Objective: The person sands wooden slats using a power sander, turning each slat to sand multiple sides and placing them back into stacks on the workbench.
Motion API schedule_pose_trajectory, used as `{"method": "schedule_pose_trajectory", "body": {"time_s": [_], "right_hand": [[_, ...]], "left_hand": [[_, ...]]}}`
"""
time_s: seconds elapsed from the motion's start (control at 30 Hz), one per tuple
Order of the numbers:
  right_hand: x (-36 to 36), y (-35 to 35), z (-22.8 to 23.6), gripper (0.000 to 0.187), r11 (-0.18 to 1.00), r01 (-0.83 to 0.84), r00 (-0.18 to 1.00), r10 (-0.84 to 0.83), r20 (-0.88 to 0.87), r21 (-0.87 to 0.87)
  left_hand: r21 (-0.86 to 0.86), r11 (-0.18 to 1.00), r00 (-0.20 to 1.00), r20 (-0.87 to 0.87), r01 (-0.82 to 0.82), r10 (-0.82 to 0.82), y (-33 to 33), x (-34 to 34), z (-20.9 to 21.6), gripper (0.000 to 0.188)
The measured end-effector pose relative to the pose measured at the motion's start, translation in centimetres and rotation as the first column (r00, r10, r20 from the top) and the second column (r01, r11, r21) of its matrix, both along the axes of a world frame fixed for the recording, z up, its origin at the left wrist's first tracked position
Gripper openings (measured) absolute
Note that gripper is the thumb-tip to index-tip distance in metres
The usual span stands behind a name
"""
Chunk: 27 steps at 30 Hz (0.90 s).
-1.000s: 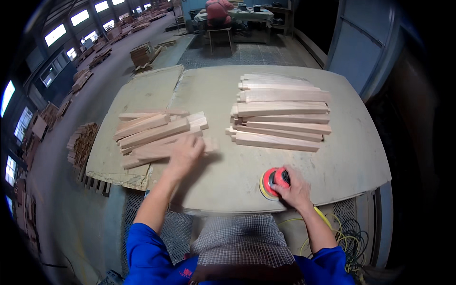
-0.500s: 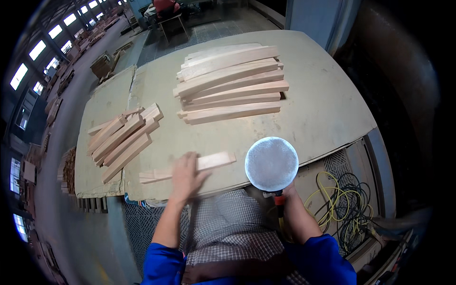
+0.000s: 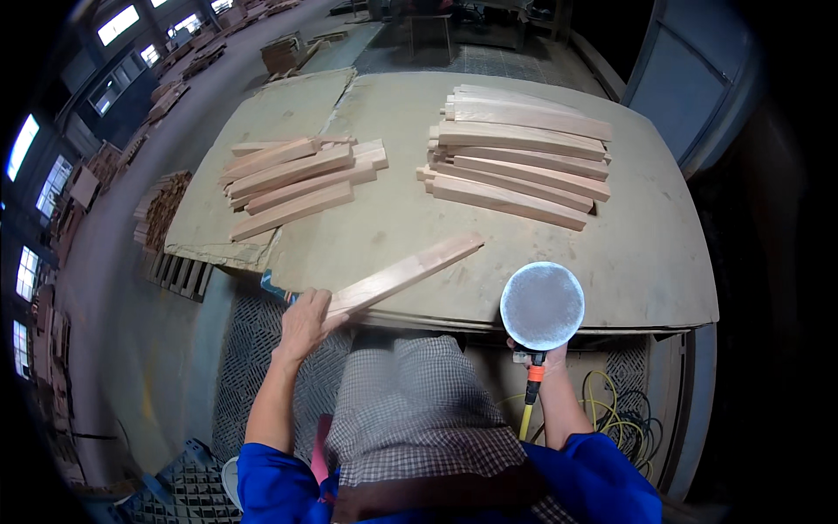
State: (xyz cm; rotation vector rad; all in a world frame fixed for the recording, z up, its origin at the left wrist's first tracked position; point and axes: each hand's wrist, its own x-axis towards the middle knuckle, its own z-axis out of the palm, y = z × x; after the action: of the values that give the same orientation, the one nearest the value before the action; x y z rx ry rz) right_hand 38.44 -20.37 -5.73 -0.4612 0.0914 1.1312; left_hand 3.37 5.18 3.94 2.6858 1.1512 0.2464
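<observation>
Wooden strip (image 3: pixel 406 275) slants from curled left grip (image 3: pixel 305 323).

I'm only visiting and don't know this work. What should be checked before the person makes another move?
1. Left hand has hold of the wooden strip: ok, by its near end.
2. Right hand has hold of the sander: ok, its round pad faces the camera.
3. Pad apart from the strip: ok, a gap shows between them.
4. Strip lying flat on the table: cannot tell.
5. Both piles out of the pad's way: ok, the left pile and right pile lie farther back.
6. Sander switched off: cannot tell.
</observation>
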Motion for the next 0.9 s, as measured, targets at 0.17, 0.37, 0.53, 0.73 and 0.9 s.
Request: {"method": "schedule_pose_trajectory", "body": {"time_s": [0.17, 0.37, 0.53, 0.73, 0.9], "right_hand": [[-2.5, 0.4, 4.7, 0.044, 0.977, 0.140, 0.980, -0.113, 0.162, -0.161], [-5.1, 3.7, 11.7, 0.074, 0.749, 0.646, -0.370, 0.477, 0.797, -0.148], [-4.7, 8.9, 13.2, 0.078, 0.723, 0.650, -0.330, 0.548, 0.769, -0.235], [-4.3, 15.5, 14.0, 0.074, 0.740, 0.631, -0.508, 0.621, 0.597, -0.233], [-2.8, 17.5, 14.1, 0.072, 0.804, 0.547, -0.572, 0.562, 0.598, -0.233]], "left_hand": [[-0.124, 0.988, 0.993, 0.059, -0.094, 0.102, -4.3, -1.9, -1.9, 0.048], [-0.047, 0.998, 0.962, 0.269, 0.048, -0.034, -5.8, -2.3, -3.0, 0.055], [-0.049, 0.995, 0.939, 0.337, 0.084, -0.062, -5.3, -2.5, -4.2, 0.055], [-0.315, 0.944, 0.900, 0.434, 0.098, 0.051, -6.1, -1.7, -2.0, 0.041], [-0.553, 0.828, 0.866, 0.454, 0.090, 0.209, -5.2, -2.3, -2.5, 0.040]]}}
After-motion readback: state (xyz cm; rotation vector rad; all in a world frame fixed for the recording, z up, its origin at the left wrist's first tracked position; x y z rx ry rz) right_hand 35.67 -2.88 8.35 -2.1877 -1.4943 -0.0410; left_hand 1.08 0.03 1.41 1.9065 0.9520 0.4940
